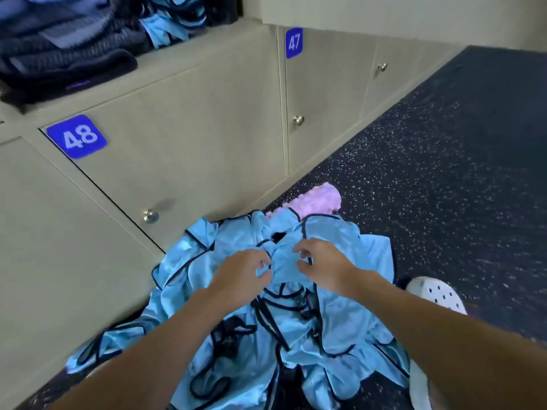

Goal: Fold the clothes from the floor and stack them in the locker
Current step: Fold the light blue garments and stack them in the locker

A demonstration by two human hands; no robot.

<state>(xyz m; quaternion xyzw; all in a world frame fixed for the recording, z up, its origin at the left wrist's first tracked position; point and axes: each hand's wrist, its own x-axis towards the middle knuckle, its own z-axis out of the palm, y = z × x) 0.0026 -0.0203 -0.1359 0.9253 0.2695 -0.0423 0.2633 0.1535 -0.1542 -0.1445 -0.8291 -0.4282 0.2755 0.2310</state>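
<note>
Left hand (242, 273), at about 6 o'clock in the view, has its thumb and curled fingers pinching a raised fold of the blue satin garment (296, 335). Just to its right, the right hand (322, 267) pinches the same bunch near a line of black piping. The two grips sit close together, probably because the person is hunting for a collar or edge to lift and shake the piece flat before folding. The garment is crumpled on the speckled dark floor (444, 173) against the foot of the lockers, so it has not been folded yet. A pink cloth (319, 198) pokes out at the pile's 12 o'clock, also on the floor and seemingly waiting its turn. At 10 o'clock, an open compartment (207, 34) already holds a stack of dark folded clothes (59, 54) with a blue piece (171, 22) beside it, which suggests where this one is headed. Reading left to right, a blue plate (76, 137) at 9 o'clock says "48" in white above a round metal knob (151, 216), and a second plate (294, 42) at 12 o'clock says "47". A white perforated shoe (438, 294) rests at 4 o'clock. I see no brand names.
</note>
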